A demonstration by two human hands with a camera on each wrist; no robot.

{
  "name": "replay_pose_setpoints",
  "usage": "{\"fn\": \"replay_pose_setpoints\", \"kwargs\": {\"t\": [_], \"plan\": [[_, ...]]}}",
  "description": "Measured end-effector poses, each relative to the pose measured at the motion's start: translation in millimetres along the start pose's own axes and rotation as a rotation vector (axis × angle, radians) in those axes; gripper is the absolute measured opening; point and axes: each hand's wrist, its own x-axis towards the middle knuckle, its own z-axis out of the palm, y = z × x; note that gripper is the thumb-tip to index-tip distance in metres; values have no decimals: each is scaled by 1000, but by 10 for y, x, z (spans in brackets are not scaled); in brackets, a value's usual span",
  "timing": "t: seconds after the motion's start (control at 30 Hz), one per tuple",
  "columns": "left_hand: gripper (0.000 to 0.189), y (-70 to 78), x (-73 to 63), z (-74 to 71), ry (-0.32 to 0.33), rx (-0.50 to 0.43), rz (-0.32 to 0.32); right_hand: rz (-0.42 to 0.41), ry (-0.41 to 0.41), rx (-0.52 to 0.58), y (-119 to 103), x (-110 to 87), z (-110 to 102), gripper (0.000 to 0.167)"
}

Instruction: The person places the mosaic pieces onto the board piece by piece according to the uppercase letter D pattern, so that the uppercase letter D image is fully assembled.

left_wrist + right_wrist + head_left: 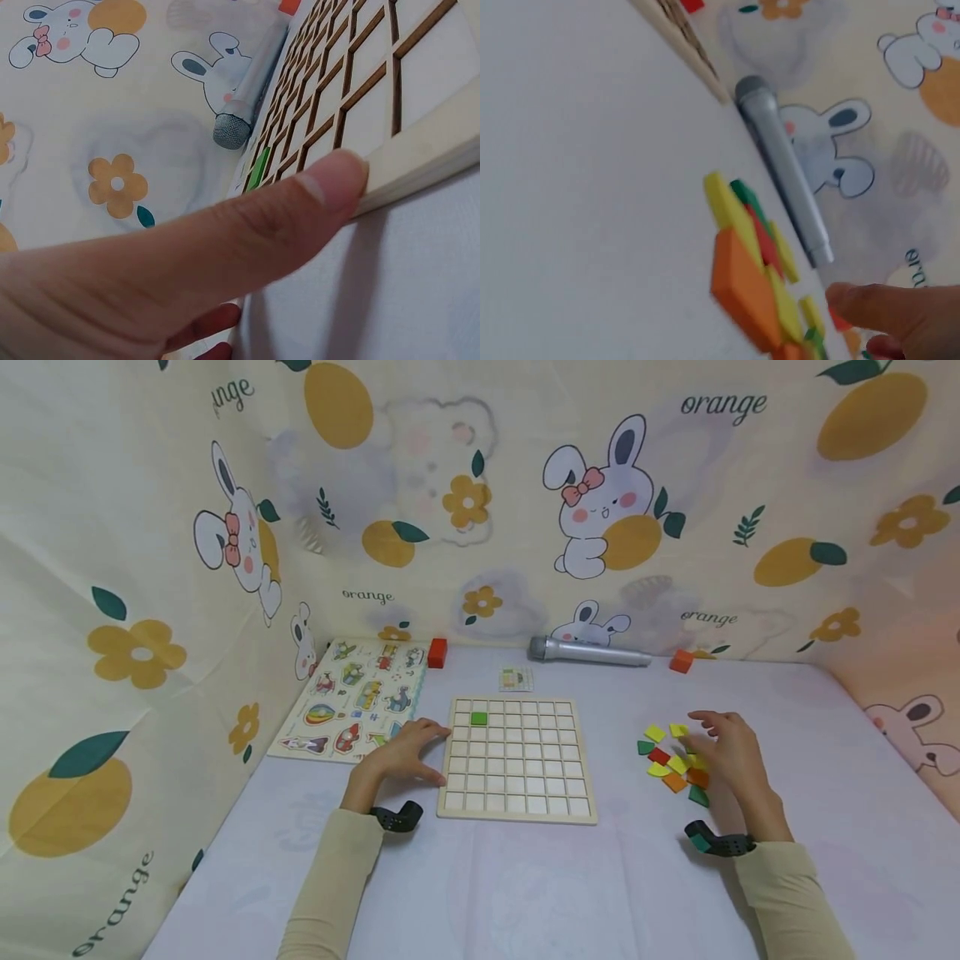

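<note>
A wooden grid board [517,820] lies flat on the table, with one green square tile [478,718] in a cell near its far left corner. My left hand [405,752] rests along the board's left edge, its thumb [330,184] extended against the wooden rim. To the right is a loose group of colored tiles: yellow [655,733], red [659,757], orange [674,783] and green [699,797]. Over the right side of this group hovers my right hand [731,756], fingers loosely bent, covering part of it. Nothing shows between its fingertips.
A picture puzzle board [360,693] lies left of the grid. Along the back are a red block [437,653], a silver microphone [588,652] and another red-orange block [681,661]. A small patterned card [517,679] lies just behind the grid. Printed cloth walls enclose the table.
</note>
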Motion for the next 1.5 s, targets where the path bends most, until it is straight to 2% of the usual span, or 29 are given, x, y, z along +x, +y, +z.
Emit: {"fn": "replay_pose_setpoints", "kwargs": {"t": [0.17, 0.3, 0.6, 0.77, 0.9, 1.03, 1.13, 1.27, 1.5], "plan": [[83, 1, -10, 12, -3, 8, -16, 63, -53, -91, 107, -11, 60, 59], [83, 9, -14, 15, -2, 5, -28, 83, -98, -134, 155, -15, 90, 63], [84, 1, -7, 18, 1, 1, -33, 99, -147, -41, 136, -8, 59, 54], [84, 4, -6, 10, 0, -2, -33, 124, -135, 5, 67, -14, 4, 48], [84, 6, -13, 8, 5, 1, -24, 65, -125, 52, 11, 9, 0, 42], [84, 6, -16, 16, 6, 0, -24, -11, -105, 125, -150, 60, 64, 38], [83, 1, -17, 20, 7, -4, -30, -117, -96, 155, -336, 129, 163, 35], [83, 3, -17, 20, 9, -8, -31, -263, -125, 197, -603, 243, 351, 32], [83, 36, -29, -9, 4, -16, -28, -409, -165, 294, -1071, 385, 795, 29]]}}
